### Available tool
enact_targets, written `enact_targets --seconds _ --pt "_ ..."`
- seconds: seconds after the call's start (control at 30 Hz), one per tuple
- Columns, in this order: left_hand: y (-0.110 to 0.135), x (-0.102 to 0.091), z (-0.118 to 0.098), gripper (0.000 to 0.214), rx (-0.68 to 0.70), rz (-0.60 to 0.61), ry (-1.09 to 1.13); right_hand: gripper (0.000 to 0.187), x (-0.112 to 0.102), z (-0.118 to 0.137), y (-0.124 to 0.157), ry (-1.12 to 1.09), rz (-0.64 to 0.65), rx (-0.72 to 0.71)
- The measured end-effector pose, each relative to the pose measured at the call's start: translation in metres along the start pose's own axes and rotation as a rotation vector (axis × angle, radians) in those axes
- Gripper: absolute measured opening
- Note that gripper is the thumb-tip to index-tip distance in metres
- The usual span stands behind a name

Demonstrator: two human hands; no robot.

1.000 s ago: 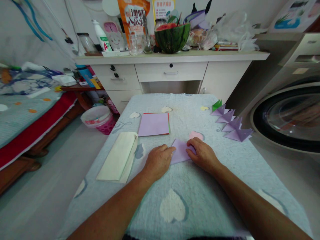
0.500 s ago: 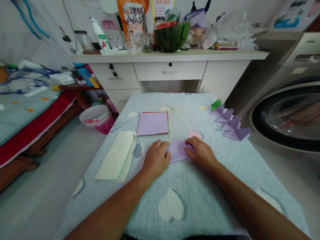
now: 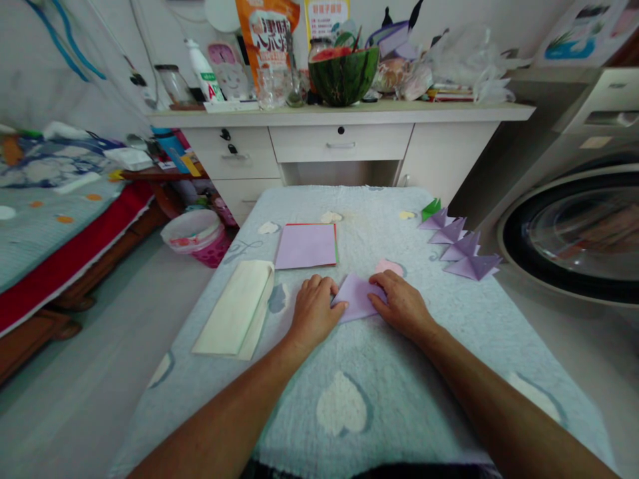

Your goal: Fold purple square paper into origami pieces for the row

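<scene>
At the centre of the cloth-covered table (image 3: 409, 412), a folded piece of purple paper (image 3: 355, 297) lies flat between the two hands. Its sloping left edge is exposed; its right end is partly covered.

Left hand (image 3: 315, 307): positioned at the left edge of the paper. The thumb points right and its tip meets the edge; the fingers are bent, with a small gap between thumb and forefinger. Whether the paper is pinched cannot be determined.

Right hand (image 3: 403, 301): positioned over the right end of the paper. Thumb and forefinger are parted on the upper surface, and the fingers are curled. The grip beneath the palm is hidden.

Surrounding items: a purple-topped paper stack (image 3: 305, 246), with red and green edges showing, lies farther off and to the left. A cream folded sheet (image 3: 233, 307) lies left of the left hand, well apart from the purple piece. Along the far right edge stand four purple folded pieces (image 3: 472, 266) in a row, with a green folded piece (image 3: 430, 209) at the far end.

Beyond the table, a white cabinet (image 3: 374, 143) supports a cut watermelon (image 3: 344, 80).
</scene>
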State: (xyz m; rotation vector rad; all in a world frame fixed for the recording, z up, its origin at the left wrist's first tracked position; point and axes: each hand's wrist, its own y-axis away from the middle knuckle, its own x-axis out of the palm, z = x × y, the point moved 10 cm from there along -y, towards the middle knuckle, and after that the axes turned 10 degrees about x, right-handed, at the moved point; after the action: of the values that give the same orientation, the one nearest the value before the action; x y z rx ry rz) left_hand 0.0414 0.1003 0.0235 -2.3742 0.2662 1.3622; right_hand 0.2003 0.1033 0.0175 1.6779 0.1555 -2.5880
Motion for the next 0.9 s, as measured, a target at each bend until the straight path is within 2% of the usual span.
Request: enact_targets --seconds 0.23,0.33,0.47,0.6,0.9 --pt "-0.002 0.002 -0.002 0.013 0.007 -0.007 0.296 0.041 -0.014 0.004 0.000 -0.056 -0.101 -0.134" --pt "-0.001 -0.002 -0.003 0.014 0.044 -0.035 0.392 0.041 -0.026 0.008 0.004 -0.141 -0.129 -0.205" --pt "0.001 -0.005 -0.006 0.012 0.107 -0.032 0.429 0.019 -0.035 0.017 0.006 -0.333 -0.036 -0.258" --pt "0.002 -0.003 -0.007 0.010 0.108 0.004 0.501 0.023 -0.033 0.017 0.005 -0.461 0.048 -0.191" --pt "0.003 0.000 -0.005 0.018 0.046 0.035 0.615 0.024 -0.032 0.016 0.007 -0.547 0.096 -0.180"
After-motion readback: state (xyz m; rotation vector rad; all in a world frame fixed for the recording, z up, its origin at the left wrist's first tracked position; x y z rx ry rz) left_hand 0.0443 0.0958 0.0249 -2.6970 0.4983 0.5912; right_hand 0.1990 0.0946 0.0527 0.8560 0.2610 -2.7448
